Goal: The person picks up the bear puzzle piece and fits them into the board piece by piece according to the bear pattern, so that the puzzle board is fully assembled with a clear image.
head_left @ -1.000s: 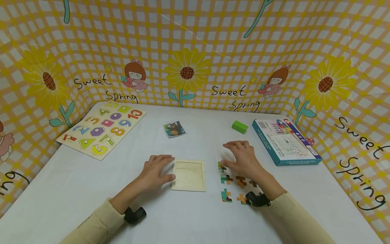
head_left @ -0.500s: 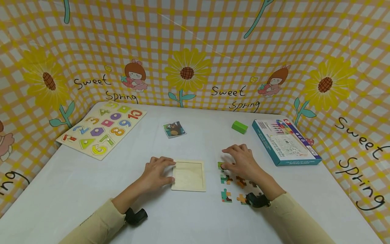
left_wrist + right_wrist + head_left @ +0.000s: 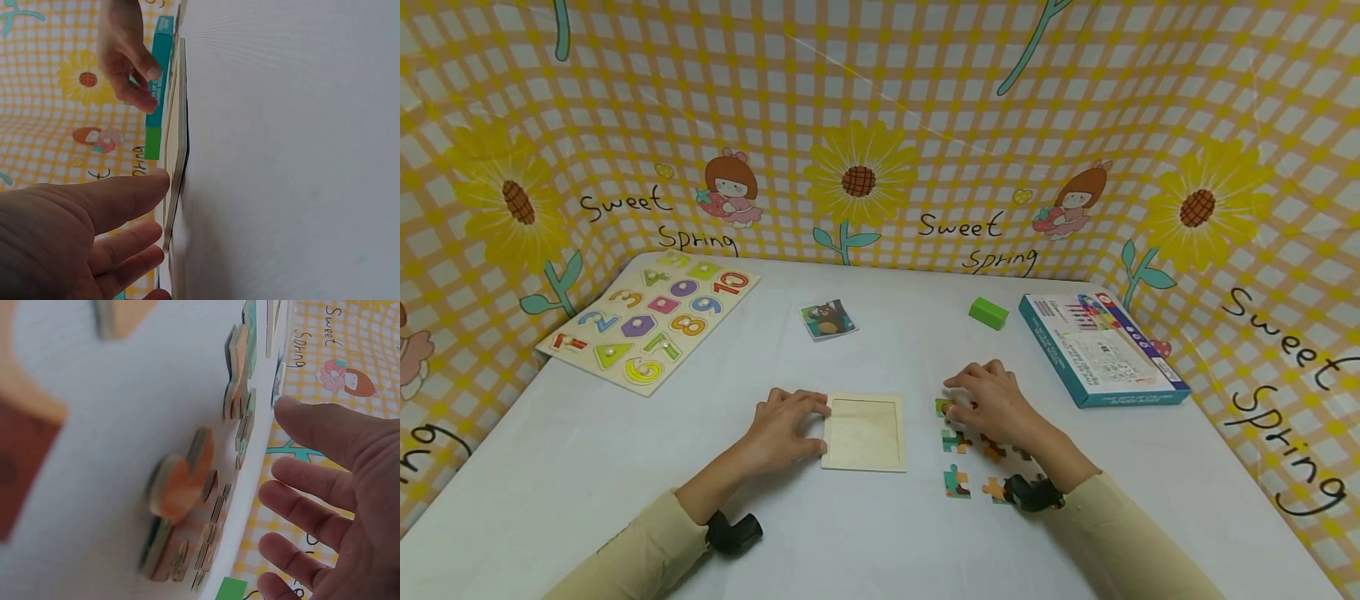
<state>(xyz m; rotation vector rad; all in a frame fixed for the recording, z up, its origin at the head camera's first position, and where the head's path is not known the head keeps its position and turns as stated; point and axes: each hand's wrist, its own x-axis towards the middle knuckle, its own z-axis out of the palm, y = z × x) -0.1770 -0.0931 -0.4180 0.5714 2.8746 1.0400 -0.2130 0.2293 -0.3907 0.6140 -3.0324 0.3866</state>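
Observation:
A square wooden puzzle tray (image 3: 865,433) lies in the middle of the white table with its recess bare. My left hand (image 3: 782,432) is at its left side, thumb and fingertips right at the rim; the left wrist view shows the thumb (image 3: 134,197) extended against the edge. To the right, my right hand (image 3: 1000,408) hovers low over several jigsaw pieces (image 3: 957,482) laid out in rows. Its fingers are spread and loosely bent, holding nothing. The right wrist view has an orange-and-brown piece (image 3: 178,494) on the table; the hand and wrist camera hide some pieces in the head view.
A bear picture card (image 3: 828,320) lies behind the tray, with a green block (image 3: 988,313) to its right. A boxed set (image 3: 1101,350) lies at the right. A number-and-shape board (image 3: 651,321) lies at the back left. Patterned cloth (image 3: 857,100) walls the table.
My right hand has sunk a little toward the jigsaw pieces. My left hand has shifted slightly downward at the tray's left edge. The tray and pieces stay in place.

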